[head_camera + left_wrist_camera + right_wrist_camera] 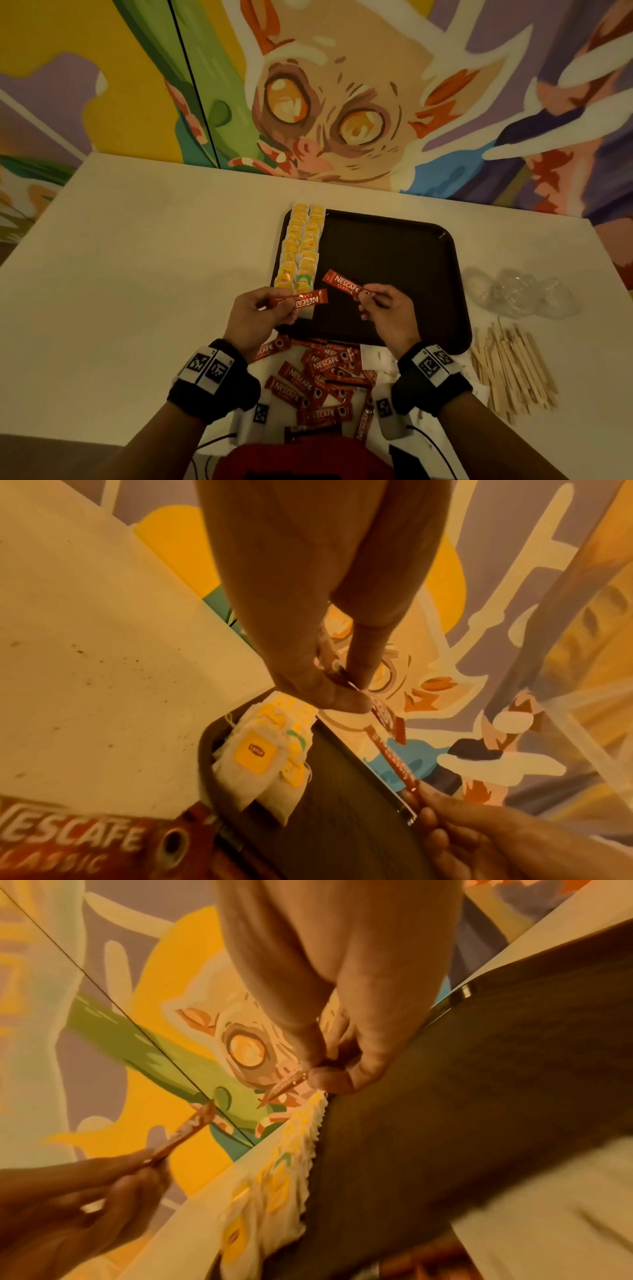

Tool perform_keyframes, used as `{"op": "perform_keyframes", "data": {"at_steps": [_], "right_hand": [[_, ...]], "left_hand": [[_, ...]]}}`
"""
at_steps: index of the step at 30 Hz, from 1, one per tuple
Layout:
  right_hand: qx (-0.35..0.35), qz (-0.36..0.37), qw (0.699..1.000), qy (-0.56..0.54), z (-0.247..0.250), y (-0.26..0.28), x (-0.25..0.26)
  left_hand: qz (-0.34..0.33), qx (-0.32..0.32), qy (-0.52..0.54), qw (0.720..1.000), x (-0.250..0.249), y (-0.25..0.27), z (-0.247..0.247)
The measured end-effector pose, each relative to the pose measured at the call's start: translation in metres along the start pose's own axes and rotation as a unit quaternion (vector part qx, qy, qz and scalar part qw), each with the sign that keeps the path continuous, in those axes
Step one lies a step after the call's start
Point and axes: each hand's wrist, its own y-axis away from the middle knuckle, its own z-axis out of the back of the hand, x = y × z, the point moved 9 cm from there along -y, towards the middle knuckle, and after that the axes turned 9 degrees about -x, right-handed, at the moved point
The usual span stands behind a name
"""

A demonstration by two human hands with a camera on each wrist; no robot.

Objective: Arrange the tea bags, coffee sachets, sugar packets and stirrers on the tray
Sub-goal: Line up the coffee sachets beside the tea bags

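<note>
Loose red coffee sachets (318,380) lie heaped on the white table (120,274) at the near edge of the dark tray (387,274), between the person's wrists. Just above the tray's near-left part, the left hand (257,315) pinches one red sachet (305,299) between thumb and fingers, the stick lying level and pointing right. Beside it, the right hand (387,315) pinches a second sachet (342,286) by its near end, the stick angled up and left; the two sachets sit close together but apart. Yellow-tagged tea bags (301,250) fill two rows along the tray's left side. Wooden stirrers (513,366) lie piled on the table right of the tray, with crumpled clear plastic (520,294) beyond them
</note>
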Motion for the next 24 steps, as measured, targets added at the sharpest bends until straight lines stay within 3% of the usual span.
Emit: {"op": "perform_keyframes", "data": {"at_steps": [12, 24], "right_hand": [[-0.057, 0.029, 0.992, 0.111, -0.036, -0.137, 0.055], [-0.007, -0.001, 0.954, 0.300, -0.061, -0.207, 0.056]], "left_hand": [[-0.004, -0.050, 0.015, 0.999, -0.025, -0.045, -0.011], [0.033, -0.054, 0.020, 0.998, -0.014, -0.069, -0.023]]}}
